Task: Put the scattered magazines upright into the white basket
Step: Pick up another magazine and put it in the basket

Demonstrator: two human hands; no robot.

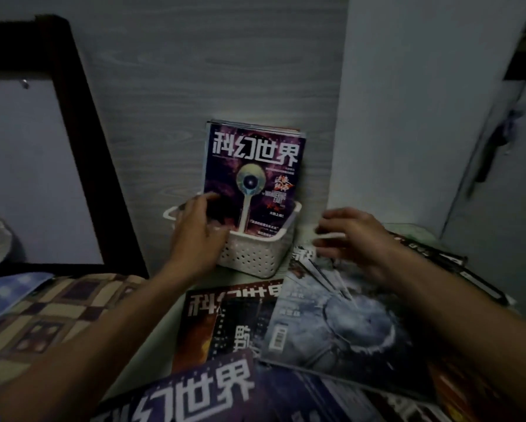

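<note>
A white perforated basket point(252, 254) stands against the wood-grain wall. In it stand upright magazines; the front one has a purple cover point(255, 166) with white characters. My left hand point(197, 229) rests on the basket's left rim, fingertips touching the purple cover's lower left. My right hand point(350, 236) hovers to the right of the basket with spread fingers, holding nothing, above a grey-blue magazine point(338, 324) that lies flat. More magazines lie scattered in front: an orange-black one point(201, 324), a dark one point(240, 327) and a purple one point(194, 391) nearest me.
A black-framed board point(27, 166) leans at the left. A patterned cushion point(42, 318) lies at lower left. A white wall panel point(408, 117) rises right of the basket. Dark magazines point(444, 260) lie at far right.
</note>
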